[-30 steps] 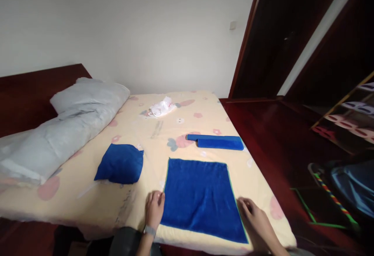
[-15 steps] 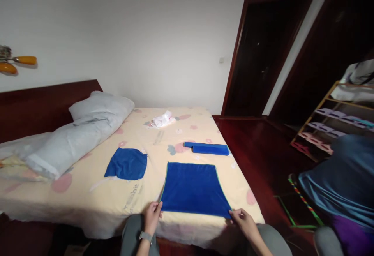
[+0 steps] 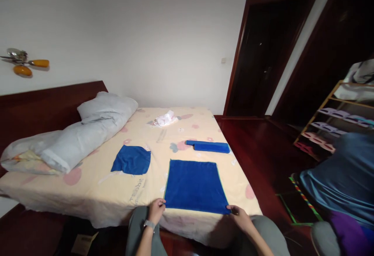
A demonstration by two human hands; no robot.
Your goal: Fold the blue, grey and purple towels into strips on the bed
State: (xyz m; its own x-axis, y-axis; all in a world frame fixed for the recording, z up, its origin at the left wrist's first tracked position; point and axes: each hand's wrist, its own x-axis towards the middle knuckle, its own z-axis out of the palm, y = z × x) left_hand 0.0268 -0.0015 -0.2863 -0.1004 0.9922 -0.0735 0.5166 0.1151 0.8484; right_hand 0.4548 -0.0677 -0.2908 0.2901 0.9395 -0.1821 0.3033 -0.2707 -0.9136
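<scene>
A blue towel (image 3: 195, 186) with green edging lies spread out flat at the bed's near edge. My left hand (image 3: 157, 209), with a watch on its wrist, pinches the near left corner. At the near right corner, the fingers of my right hand (image 3: 239, 217) are closed on the same towel. Just beyond it rests a folded blue towel (image 3: 212, 147), a long strip with a narrower tab at its left end. A smaller, slightly rumpled blue cloth (image 3: 132, 160) lies to the left.
The bed (image 3: 163, 147) has a cream patterned sheet. A grey quilt (image 3: 96, 125) is heaped along the headboard (image 3: 52, 104). A white crumpled cloth (image 3: 166, 118) lies at the far side. On the right stand a shoe rack (image 3: 330, 100) and something draped in blue fabric (image 3: 336, 170).
The view has shifted slightly leftward. Both hands still hold the near corners, and the towel looks flatter, with its near edge lying on the bed.
</scene>
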